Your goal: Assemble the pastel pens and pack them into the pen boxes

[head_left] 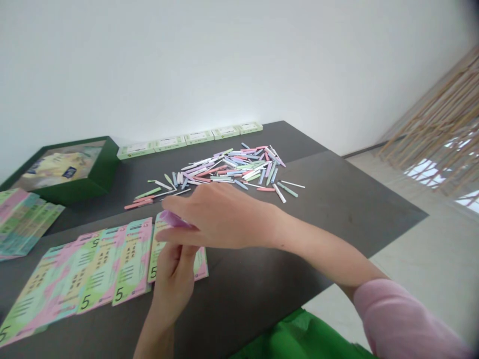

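Here, a green box (101, 174) holds packets (60, 164); right hand (228, 215) pinches a purple item (172, 219), left hand's (174, 281) grip unclear.

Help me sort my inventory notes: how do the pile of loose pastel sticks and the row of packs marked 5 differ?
Shape: each of the sticks is narrow; each of the packs is broad.
Arrangement: the sticks lie jumbled at many angles; the packs lie side by side, some overlapping.
Surface: the sticks look plain; the packs carry print.
Both lie on the dark table.

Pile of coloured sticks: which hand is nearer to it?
Right. The right hand is just this side of the pile; the left hand is farther back, by the cards.
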Demonstrator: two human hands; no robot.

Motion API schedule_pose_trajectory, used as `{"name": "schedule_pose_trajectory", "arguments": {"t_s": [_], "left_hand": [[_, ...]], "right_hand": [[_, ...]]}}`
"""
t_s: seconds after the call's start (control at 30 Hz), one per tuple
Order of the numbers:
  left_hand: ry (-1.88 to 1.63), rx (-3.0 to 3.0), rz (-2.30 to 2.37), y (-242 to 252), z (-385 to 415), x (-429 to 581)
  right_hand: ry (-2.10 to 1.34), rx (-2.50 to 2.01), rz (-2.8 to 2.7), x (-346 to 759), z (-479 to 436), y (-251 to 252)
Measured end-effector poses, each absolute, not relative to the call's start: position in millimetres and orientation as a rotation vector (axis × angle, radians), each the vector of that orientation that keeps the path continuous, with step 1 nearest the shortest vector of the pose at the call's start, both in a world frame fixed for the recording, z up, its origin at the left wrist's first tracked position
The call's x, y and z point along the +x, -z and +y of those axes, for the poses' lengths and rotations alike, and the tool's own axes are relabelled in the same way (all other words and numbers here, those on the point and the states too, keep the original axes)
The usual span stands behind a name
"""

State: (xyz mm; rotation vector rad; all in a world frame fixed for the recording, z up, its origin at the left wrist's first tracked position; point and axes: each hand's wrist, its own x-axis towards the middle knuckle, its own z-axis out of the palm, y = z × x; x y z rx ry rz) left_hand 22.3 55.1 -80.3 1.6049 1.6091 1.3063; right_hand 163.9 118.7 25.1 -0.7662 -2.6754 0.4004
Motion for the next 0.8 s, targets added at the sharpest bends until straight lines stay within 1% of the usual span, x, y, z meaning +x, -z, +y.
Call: {"name": "schedule_pose_trajectory", "arguments": {"t_s": [0.1,0.2,0.3,0.37,0.47,0.53,0.6,0.67,0.8], "left_hand": [[-1.168,1.696,1.663,88,56,25],[-1.100,1.748,1.734,98,55,24],[-1.108,1.692,1.870,105,47,16],[-1.133,1.647,1.939,106,40,10],[-1.163,1.577,1.989,105,32,5],[-1.158,1.523,1.999,105,30,4],[-1.164,1.481,1.984,107,30,2],[-1.179,1.489,1.973,109,31,1],[-1.235,1.571,1.929,108,38,-3]], "right_hand": [[-0.455,-0.813,-2.680,169,117,-3],[-0.592,-0.923,-2.539,179,123,28],[-0.684,-1.151,-2.351,190,132,69],[-0.701,-1.226,-2.415,194,137,97],[-0.720,-1.271,-2.428,194,138,132],[-0.749,-1.265,-2.399,193,137,147],[-0.783,-1.242,-2.349,192,136,152],[-0.818,-1.214,-2.273,193,139,145],[-0.855,-1.138,-1.970,191,147,100]]}}
